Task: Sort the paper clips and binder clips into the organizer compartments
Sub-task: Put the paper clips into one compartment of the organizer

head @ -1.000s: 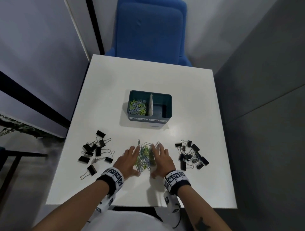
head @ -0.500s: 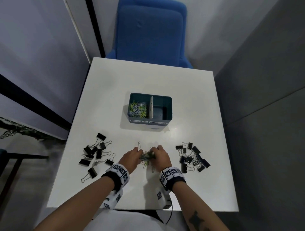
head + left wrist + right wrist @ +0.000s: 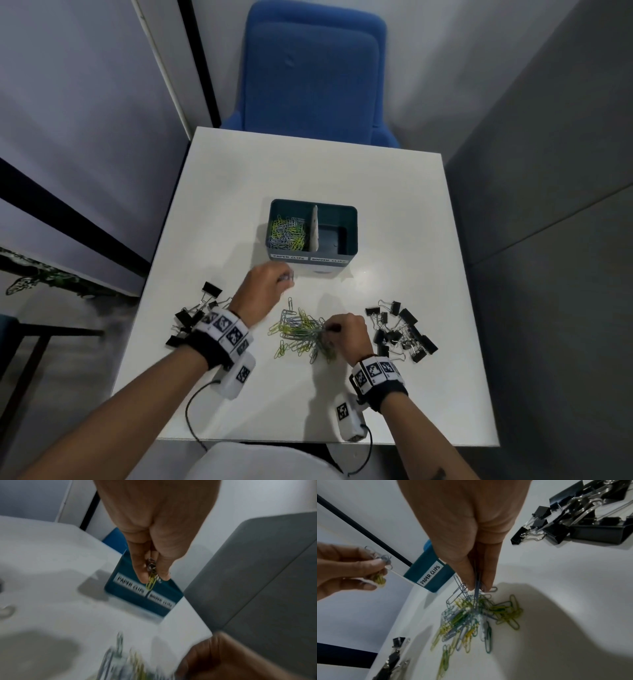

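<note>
A teal two-compartment organizer stands mid-table, labelled for paper clips on the left and binder clips on the right. Its left compartment holds coloured paper clips; the right one looks bare. My left hand is raised just in front of the organizer's left side and pinches a small bunch of paper clips. My right hand pinches several clips at the right edge of the loose paper clip pile on the table. Black binder clips lie in a left heap and a right heap.
The white table is hemmed in by grey partition walls left and right. A blue chair stands beyond the far edge. Cables hang from the wrist cameras over the near edge.
Both hands were pressed together on the pile. My left hand has since lifted away with a bunch of clips towards the organizer, while the right hand stays at the pile, which has spread out.
</note>
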Demonstrator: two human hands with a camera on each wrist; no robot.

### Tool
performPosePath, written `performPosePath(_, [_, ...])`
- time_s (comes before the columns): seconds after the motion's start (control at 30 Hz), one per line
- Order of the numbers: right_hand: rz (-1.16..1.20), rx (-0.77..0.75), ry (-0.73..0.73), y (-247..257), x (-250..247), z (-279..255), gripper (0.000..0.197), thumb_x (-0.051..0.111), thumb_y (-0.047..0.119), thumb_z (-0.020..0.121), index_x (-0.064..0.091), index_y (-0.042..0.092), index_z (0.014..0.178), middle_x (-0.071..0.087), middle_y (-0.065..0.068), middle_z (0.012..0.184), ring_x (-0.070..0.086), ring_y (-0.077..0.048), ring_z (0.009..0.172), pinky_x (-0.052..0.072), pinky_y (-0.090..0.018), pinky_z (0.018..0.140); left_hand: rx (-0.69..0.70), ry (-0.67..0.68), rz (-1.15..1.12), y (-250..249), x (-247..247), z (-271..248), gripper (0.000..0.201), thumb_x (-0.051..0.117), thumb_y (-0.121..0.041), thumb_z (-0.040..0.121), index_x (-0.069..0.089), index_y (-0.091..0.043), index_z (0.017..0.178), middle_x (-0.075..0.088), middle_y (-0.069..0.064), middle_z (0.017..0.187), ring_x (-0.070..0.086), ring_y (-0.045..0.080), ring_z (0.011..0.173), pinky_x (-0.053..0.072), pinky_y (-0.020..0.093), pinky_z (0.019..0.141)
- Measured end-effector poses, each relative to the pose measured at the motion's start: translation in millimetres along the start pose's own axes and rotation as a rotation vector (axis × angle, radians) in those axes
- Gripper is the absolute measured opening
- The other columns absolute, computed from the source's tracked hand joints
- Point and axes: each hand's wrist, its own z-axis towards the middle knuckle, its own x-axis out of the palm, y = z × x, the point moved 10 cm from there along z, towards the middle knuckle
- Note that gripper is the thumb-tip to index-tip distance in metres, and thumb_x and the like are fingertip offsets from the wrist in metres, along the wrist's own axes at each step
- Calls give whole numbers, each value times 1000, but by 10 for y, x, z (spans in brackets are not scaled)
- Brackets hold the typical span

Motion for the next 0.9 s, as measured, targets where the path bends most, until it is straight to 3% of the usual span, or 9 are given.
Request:
performPosePath(0.07, [18, -26, -34, 77, -83, -30, 18, 69, 0, 78, 79, 14, 82, 75, -1, 78, 62, -8, 68, 47, -16, 70, 25, -83, -3, -156, -270, 250, 5, 65, -15, 88, 64, -11, 85, 63, -2, 81, 61, 9, 73, 54, 25, 71])
performPosePath(0.17, [36, -65, -57, 235, -211, -54, 18, 69, 1, 77, 78, 16, 79, 74, 3, 73, 60, -1, 61, 50, -17, 68, 6, -163, -7, -224, -546, 636, 10, 69, -19, 86, 67, -11, 91, 68, 3, 86, 64, 15, 79, 56, 35, 76])
performPosePath(0.3, [70, -125, -93, 608, -503, 23, 11, 74, 7, 79, 78, 15, 86, 75, 1, 78, 63, -4, 63, 57, -25, 73, -108, -118, 135, -59, -556, 821, 34, 68, -29, 87, 63, -15, 118, 67, 6, 115, 63, 24, 100, 51, 39, 85])
performPosePath(0.47, [43, -265, -209, 1351, -1049, 295, 12, 72, 3, 79, 78, 12, 86, 75, -1, 84, 67, -13, 76, 54, -25, 78, -151, -178, 263, 266, -364, 356, 15, 54, -16, 95, 68, -18, 98, 70, 0, 98, 64, 23, 80, 45, 29, 66])
performPosePath(0.6, [-14, -323, -269, 1797, -1241, 714, 14, 70, 2, 80, 77, 14, 80, 75, 0, 81, 67, -13, 75, 58, -32, 75, -237, -19, 335, 644, 85, 26, 16, 51, -15, 93, 65, -20, 85, 68, 0, 88, 65, 25, 75, 54, 35, 66])
performPosePath(0.67, [-42, -341, -262, 1950, -1253, 859, 14, 69, 2, 81, 77, 13, 85, 74, -4, 83, 68, -18, 76, 58, -36, 75, -248, 91, 369, 699, 321, -86, 12, 54, -19, 92, 66, -20, 96, 69, 1, 98, 66, 24, 83, 53, 35, 73])
performPosePath(0.77, [-101, -353, -272, 1986, -1240, 920, 19, 71, 8, 81, 75, 15, 99, 74, -6, 94, 68, -23, 85, 57, -37, 78, -262, 205, 412, 768, 597, -220, 29, 56, -26, 92, 57, -18, 120, 60, 4, 115, 60, 25, 102, 50, 36, 78])
performPosePath(0.83, [-119, -369, -298, 1865, -1182, 820, 14, 71, 11, 82, 76, 18, 93, 74, -3, 90, 67, -19, 80, 58, -37, 73, -232, 284, 463, 792, 765, -291, 45, 58, -31, 90, 46, -17, 131, 49, 7, 124, 51, 27, 113, 49, 39, 79])
performPosePath(0.9, [-143, -343, -268, 1553, -948, 685, 11, 72, 10, 81, 74, 17, 88, 72, -1, 87, 66, -17, 77, 58, -37, 70, -188, 366, 467, 818, 959, -389, 67, 61, -37, 86, 32, -15, 142, 33, 10, 142, 37, 29, 126, 47, 42, 88])
